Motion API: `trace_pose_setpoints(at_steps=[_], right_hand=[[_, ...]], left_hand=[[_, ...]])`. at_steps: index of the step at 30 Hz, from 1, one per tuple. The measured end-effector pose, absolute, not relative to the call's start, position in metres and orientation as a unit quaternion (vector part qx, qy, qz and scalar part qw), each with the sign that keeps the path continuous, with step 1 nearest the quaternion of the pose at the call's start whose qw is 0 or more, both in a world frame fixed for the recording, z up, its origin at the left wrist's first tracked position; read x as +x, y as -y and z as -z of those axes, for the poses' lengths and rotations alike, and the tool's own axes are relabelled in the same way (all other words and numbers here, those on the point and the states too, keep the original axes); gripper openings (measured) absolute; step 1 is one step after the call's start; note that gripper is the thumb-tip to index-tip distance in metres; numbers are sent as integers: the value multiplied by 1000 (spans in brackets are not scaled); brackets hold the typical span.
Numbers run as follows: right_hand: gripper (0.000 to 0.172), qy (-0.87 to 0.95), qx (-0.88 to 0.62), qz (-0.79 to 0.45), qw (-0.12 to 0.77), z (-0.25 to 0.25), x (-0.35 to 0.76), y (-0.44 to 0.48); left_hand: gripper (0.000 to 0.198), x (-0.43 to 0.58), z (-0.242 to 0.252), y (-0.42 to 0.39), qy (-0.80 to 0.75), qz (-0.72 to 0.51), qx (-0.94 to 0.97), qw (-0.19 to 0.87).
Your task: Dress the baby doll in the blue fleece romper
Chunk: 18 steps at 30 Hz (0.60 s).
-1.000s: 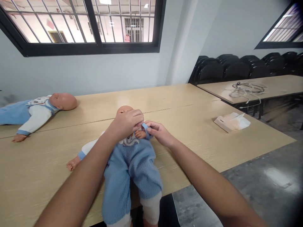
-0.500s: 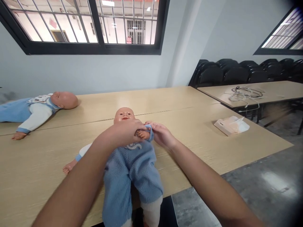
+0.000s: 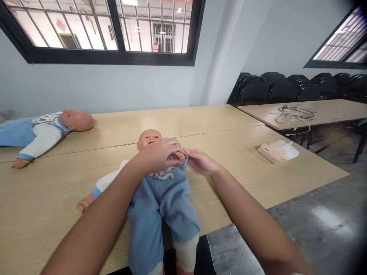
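Note:
A baby doll [image 3: 160, 214] in blue fleece overalls lies on its back with its legs toward me. My left hand [image 3: 163, 153] reaches across its chest and is closed round the doll's small hand [image 3: 179, 156], with the thumb below and the fingers above. From the right, my right hand [image 3: 200, 161] pinches the blue sleeve cuff [image 3: 186, 158] at that same wrist. My left fingers hide part of the cuff. The doll's other arm [image 3: 106, 181], in a white sleeve with a blue cuff, stretches out partly behind my left forearm.
A second doll [image 3: 46, 130] in similar clothes lies on the table [image 3: 229, 183] at the far left. An opened tissue pack [image 3: 277, 151] sits to the right. Tangled cables [image 3: 296, 114] lie on another table, with stacked black chairs [image 3: 254, 89] behind it.
My left hand has shifted slightly right and up over the doll's hand, its fingers now further over the top. The doll's hand and cuff have moved a little right. My right hand still pinches the cuff.

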State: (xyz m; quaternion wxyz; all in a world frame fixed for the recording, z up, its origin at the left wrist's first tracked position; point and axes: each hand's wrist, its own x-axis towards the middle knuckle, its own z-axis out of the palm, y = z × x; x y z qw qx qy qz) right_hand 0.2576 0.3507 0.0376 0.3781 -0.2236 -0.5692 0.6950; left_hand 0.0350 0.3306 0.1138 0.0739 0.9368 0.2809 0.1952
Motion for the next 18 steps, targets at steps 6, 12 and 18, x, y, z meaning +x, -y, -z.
trace_pose_setpoints(at_steps=[6,12,18], right_hand=[[43,629,-219,-682,303,-47,276,-358],[43,621,-283,-671,289,-32,293,-373],[36,595,-312,-657,342,-19,279,-375]], left_hand=[[23,28,-115,-332,-303,-191,931,73],[16,38,-125,-317,-256,-191,942,99],[15,52,-146,-291,-259,-176,941,126]])
